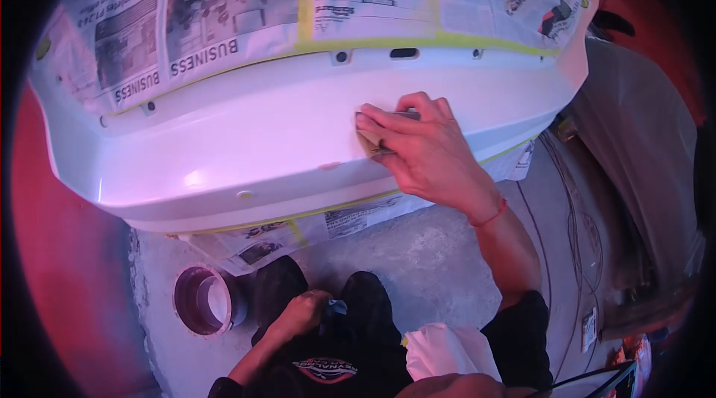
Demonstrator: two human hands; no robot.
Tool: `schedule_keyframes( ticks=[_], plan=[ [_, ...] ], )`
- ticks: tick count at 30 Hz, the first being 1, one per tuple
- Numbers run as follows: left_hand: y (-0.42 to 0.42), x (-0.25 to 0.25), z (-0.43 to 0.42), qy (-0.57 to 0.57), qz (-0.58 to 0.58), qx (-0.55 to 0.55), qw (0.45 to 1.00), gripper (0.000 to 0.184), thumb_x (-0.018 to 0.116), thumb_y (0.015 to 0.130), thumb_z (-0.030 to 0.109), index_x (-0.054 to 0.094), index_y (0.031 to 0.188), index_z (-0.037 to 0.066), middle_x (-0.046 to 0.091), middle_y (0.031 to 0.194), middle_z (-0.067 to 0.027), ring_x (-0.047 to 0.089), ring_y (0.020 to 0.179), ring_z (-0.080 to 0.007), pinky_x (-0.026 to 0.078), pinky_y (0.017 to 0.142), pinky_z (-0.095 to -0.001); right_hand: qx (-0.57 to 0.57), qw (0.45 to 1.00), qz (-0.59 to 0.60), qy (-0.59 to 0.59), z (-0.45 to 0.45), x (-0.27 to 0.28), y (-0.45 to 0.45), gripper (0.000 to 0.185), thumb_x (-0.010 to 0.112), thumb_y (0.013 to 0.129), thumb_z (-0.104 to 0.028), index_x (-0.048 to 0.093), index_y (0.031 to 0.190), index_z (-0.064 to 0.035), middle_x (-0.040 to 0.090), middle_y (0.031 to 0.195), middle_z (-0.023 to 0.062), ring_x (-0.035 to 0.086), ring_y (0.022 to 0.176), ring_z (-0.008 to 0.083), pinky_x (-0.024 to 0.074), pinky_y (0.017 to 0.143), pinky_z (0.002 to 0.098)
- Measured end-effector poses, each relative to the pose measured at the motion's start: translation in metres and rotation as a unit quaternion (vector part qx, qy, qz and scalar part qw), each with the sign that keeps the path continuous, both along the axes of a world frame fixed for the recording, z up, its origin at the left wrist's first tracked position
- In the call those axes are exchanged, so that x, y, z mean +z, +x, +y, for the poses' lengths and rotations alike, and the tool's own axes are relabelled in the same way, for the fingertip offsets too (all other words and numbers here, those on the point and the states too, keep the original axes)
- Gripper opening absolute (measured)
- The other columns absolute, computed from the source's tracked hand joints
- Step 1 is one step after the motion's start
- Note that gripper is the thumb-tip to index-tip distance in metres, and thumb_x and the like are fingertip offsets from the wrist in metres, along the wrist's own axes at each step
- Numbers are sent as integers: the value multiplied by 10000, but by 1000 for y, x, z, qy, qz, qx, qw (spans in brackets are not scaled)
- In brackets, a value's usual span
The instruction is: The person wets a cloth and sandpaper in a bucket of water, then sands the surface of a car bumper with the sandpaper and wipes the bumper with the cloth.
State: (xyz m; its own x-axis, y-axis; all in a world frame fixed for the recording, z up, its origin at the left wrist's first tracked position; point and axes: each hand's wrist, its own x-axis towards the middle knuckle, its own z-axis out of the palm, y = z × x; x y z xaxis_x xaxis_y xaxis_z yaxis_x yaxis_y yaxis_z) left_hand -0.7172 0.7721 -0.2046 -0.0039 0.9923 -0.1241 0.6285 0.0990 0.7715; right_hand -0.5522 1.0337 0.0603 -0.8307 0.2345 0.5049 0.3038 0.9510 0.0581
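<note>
Sanding, apparently: right hand (436, 152), grip clamped on folded olive-brown sheet (368, 141), against glossy white curved panel (246, 133); next stroke needs light, flat pressure (left hand (302, 314): can't tell grip).

Grey conc. floor (425, 249) w/ round bucket (180, 301) & dark cables (573, 211) on it.

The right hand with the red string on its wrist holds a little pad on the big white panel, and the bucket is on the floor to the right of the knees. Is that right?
Almost! The bucket is on the floor to the left of the knees, as the head view shows. The right hand does hold the pad there.
</note>
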Motion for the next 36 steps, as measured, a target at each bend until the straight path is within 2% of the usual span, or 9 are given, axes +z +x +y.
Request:
schedule_keyframes(
  ticks=[3, 5, 10, 15, 20, 22, 26, 30, 36],
  plan=[
    [-10, -7, -10, 35, -18, -35, 999, 287, 555, 803, 50, 631, 1075, 3, 655, 1025, -231, 632, 990, -414, 512, 855, -457, 0, 1000, -1, -6, 36, -3, 39, 350, 679, 813, -188, 668, 1153, -104, 610, 1297, -39, 508, 998, 241, 394, 878, 378],
    [-20, -15, -28, 1, 13, 3, 1000, 303, 531, 807, 40, 628, 1091, 5, 654, 1055, -227, 627, 1017, -402, 508, 876, -457, -133, 991, -25, -9, 54, 0, 61, 322, 671, 823, -180, 680, 1132, -91, 615, 1292, -36, 511, 993, 247, 396, 870, 377],
    [-29, -7, -26, -23, 13, -12, 1000, 294, 519, 826, 52, 626, 1095, 2, 652, 1079, -226, 623, 1033, -401, 503, 891, -460, 68, 994, -77, -42, -17, 18, -46, 353, 646, 843, -119, 679, 1192, -76, 617, 1325, -12, 492, 1042, 259, 374, 941, 348],
    [-33, -7, -36, 1, -13, -8, 1000, 329, 501, 836, 11, 625, 1140, 22, 657, 1106, -219, 618, 1071, -387, 499, 921, -442, -85, 995, -41, -19, 12, 15, 11, 359, 674, 805, -197, 675, 1149, -94, 644, 1241, -43, 517, 985, 237, 399, 883, 375],
    [-46, 55, -31, -36, -55, -21, 998, 224, 521, 949, 91, 621, 1141, 32, 657, 1100, -205, 623, 1057, -383, 500, 890, -431, 23, 998, -55, 16, -39, 9, -56, 481, 689, 789, -177, 632, 1259, -93, 593, 1344, -25, 490, 1044, 247, 395, 904, 361],
    [-56, 105, -16, 60, -17, -27, 998, 216, 533, 918, 28, 623, 1114, 30, 658, 1094, -183, 631, 1031, -379, 506, 879, -427, 37, 999, -32, 0, -34, 5, -51, 447, 676, 797, -150, 646, 1240, -93, 616, 1316, -17, 499, 1027, 247, 399, 905, 363],
    [-99, 212, -32, 306, 53, 122, 943, 256, 496, 865, -73, 616, 1068, 27, 657, 1091, -166, 639, 1036, -339, 504, 902, -407, -202, 979, -15, 11, 25, 5, 46, 313, 633, 825, -154, 700, 1125, -98, 646, 1263, -47, 525, 971, 248, 414, 856, 389],
    [-156, 251, -25, 453, 321, 263, 789, 285, 449, 915, -66, 608, 1141, 5, 613, 1234, -187, 603, 1136, -354, 476, 957, -408, -65, 998, -1, 19, 7, 4, 7, 290, 634, 828, -155, 707, 1098, -75, 654, 1255, -28, 520, 968, 259, 413, 871, 380],
    [-193, 250, -12, 219, 403, 252, 852, 343, 402, 1022, 100, 539, 1323, 11, 450, 1472, -157, 434, 1362, -318, 304, 1153, -442, 47, 997, -31, -43, 15, 11, -15, 291, 647, 835, -164, 703, 1104, -68, 662, 1236, -30, 507, 970, 262, 407, 897, 358]
  ],
)
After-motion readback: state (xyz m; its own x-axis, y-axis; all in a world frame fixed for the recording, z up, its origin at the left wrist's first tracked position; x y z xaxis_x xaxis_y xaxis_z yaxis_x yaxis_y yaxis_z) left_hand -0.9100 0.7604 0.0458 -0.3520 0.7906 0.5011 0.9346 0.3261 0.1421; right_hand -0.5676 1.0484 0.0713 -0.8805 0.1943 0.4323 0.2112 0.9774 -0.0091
